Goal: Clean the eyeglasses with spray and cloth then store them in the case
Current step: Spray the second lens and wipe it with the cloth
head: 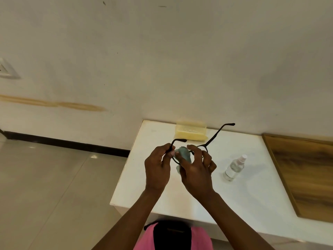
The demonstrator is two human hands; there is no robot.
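Observation:
Dark-framed eyeglasses (214, 136) with both temples unfolded are held up above the white table (198, 201). My left hand (157, 168) pinches the frame at its left hinge. My right hand (197, 170) presses a grey-blue cloth (183, 154) against the left lens, and its fingers hide much of the frame's front. A small clear spray bottle (234, 167) with a white nozzle stands on the table to the right of my hands. A pale yellow translucent case (191, 131) lies at the table's back edge by the wall.
A wooden board (302, 174) covers the table's right part. The wall (162, 60) runs directly behind the table. Tiled floor (54, 186) lies to the left, beyond the table's left edge. Pink clothing (173, 237) shows below my arms.

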